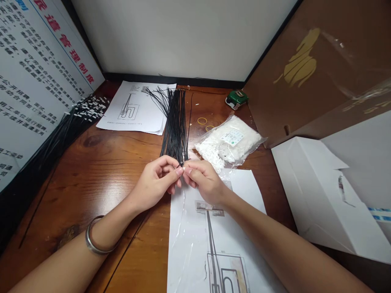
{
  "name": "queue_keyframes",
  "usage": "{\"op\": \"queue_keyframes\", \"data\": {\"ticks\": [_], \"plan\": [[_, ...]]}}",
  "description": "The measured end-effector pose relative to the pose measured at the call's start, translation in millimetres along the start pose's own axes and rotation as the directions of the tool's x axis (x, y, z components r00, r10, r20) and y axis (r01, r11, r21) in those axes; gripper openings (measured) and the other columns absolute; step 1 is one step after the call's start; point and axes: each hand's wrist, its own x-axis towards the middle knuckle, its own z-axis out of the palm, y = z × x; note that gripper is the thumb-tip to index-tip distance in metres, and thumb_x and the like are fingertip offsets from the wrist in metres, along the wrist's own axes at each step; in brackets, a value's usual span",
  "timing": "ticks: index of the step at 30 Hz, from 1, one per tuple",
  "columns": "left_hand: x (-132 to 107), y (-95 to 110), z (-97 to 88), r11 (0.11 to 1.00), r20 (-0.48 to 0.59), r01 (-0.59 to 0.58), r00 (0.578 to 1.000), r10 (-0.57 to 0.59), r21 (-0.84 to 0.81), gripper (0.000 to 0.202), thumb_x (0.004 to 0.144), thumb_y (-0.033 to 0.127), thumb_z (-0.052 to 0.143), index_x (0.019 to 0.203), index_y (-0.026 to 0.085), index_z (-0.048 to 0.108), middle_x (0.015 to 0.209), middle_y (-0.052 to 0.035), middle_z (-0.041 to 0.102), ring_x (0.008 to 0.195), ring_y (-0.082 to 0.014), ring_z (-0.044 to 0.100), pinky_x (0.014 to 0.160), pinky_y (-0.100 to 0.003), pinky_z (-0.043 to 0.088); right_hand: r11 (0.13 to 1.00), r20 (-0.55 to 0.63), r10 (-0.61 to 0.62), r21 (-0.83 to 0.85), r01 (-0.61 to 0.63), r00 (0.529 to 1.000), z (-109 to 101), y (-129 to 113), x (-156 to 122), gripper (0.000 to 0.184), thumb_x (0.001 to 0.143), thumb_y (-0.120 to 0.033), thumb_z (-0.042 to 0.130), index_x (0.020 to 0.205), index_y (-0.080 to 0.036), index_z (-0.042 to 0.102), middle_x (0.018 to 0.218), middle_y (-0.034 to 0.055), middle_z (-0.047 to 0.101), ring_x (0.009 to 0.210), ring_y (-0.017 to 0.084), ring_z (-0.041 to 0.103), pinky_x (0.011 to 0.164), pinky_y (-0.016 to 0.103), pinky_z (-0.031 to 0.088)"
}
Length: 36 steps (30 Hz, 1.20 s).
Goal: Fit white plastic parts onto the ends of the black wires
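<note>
My left hand [157, 181] and my right hand [204, 181] meet fingertip to fingertip above the wooden table [100, 162]. Both are closed in a pinch at the near end of a bundle of thin black wires [176, 124] that lies lengthwise toward the wall. What sits between the fingertips is too small to name; it may be a wire end. A clear bag of small white parts [229, 142] lies just right of the bundle. Under my right wrist lies a sheet with a drawing [214, 236], partly covered by clear plastic film.
A second drawing sheet [134, 108] lies at the back. Black wires with white tips [70, 126] lean along the left sign board. A green-topped object [236, 99] sits at the back right. A brown cardboard panel [320, 69] and a white box [330, 195] stand at the right.
</note>
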Motion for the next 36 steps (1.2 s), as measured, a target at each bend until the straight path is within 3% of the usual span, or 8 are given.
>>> {"op": "queue_keyframes", "data": {"ticks": [8,18,25,29,36], "plan": [[1.6,-2.7,-0.4,1.000,-0.020,0.007,1.000,-0.007,0.005,0.018,0.085,0.030,0.063,0.081,0.016,0.052,0.058,0.0042,0.060,0.044,-0.0055,0.051,0.046,-0.018,0.041,1.000,0.007,0.016,0.010,-0.016,1.000,0.8,-1.2,1.3,0.028,0.084,-0.022,0.043,0.057,-0.020,0.045,0.051,-0.0043,0.044,0.047,0.010,0.037,0.048,0.025,0.030],[0.0,0.6,0.5,1.000,-0.021,0.001,1.000,-0.001,0.007,0.021,0.088,0.034,0.056,0.079,0.015,0.056,0.058,0.0022,0.060,0.045,-0.0063,0.050,0.047,-0.019,0.041,0.987,-0.109,0.110,0.129,-0.096,0.988,1.3,5.5,-1.4,0.030,0.083,-0.024,0.044,0.053,-0.021,0.042,0.049,-0.0050,0.039,0.045,0.009,0.031,0.045,0.026,0.024],[-0.7,-1.3,-0.4,1.000,0.005,0.021,1.000,-0.021,0.023,0.020,0.088,0.031,0.055,0.081,0.013,0.060,0.061,0.0014,0.061,0.047,-0.0063,0.050,0.049,-0.019,0.041,0.990,-0.220,0.062,0.135,-0.032,0.973,1.2,3.3,0.3,0.031,0.081,-0.023,0.044,0.050,-0.021,0.041,0.049,-0.0040,0.038,0.046,0.010,0.032,0.044,0.027,0.020],[-1.2,-0.7,0.8,0.999,0.000,0.033,0.999,-0.033,0.043,0.020,0.088,0.031,0.056,0.079,0.014,0.059,0.060,0.0014,0.062,0.048,-0.0065,0.051,0.049,-0.019,0.042,0.975,-0.259,0.078,0.221,-0.019,0.963,1.4,2.7,1.0,0.029,0.084,-0.027,0.046,0.056,-0.020,0.045,0.050,-0.0052,0.039,0.044,0.008,0.031,0.043,0.026,0.020],[-3.0,-0.1,4.0,0.992,0.025,0.047,0.998,-0.051,0.115,0.020,0.088,0.029,0.057,0.076,0.013,0.061,0.062,0.0003,0.064,0.048,-0.0061,0.052,0.049,-0.019,0.042,0.959,-0.195,0.092,0.280,-0.034,0.977,0.0,2.0,1.7,0.026,0.087,-0.031,0.047,0.065,-0.019,0.054,0.049,-0.0061,0.042,0.042,0.008,0.032,0.041,0.024,0.021]]}}
